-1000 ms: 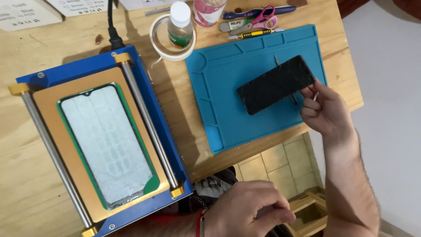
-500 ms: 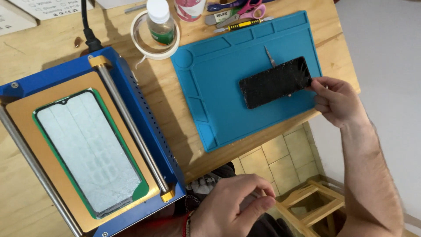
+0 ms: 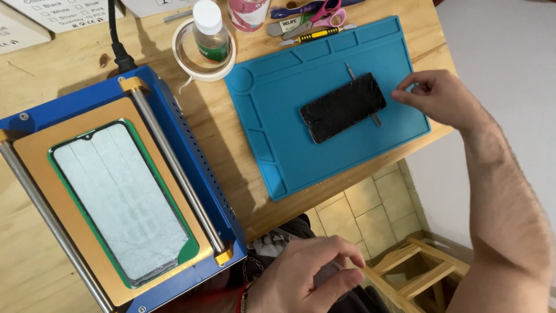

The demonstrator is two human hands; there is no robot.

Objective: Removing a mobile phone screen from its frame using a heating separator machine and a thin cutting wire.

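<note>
A black phone screen panel (image 3: 343, 107) lies flat on the blue work mat (image 3: 278, 145), resting across a thin metal tool (image 3: 350, 71). My right hand (image 3: 440, 95) hovers just right of the panel, fingertips loosely curled and a little apart from its edge, holding nothing. My left hand (image 3: 307, 278) is low in front of the table edge, over my lap, fingers curled against the thumb with nothing visible in them.
A blue heating machine (image 3: 191, 174) at left carries a cracked phone glass (image 3: 119, 200) on a green pad. Behind the mat are a tape roll (image 3: 184, 61) around a small bottle (image 3: 209, 29), a pink cup (image 3: 249, 13), scissors (image 3: 315, 13) and a yellow-handled tool (image 3: 315, 36). A wooden stool (image 3: 417, 272) stands below.
My right hand set the black panel down on the mat over the metal tool, let go and drew slightly right. The view shifted; my left hand stayed low.
</note>
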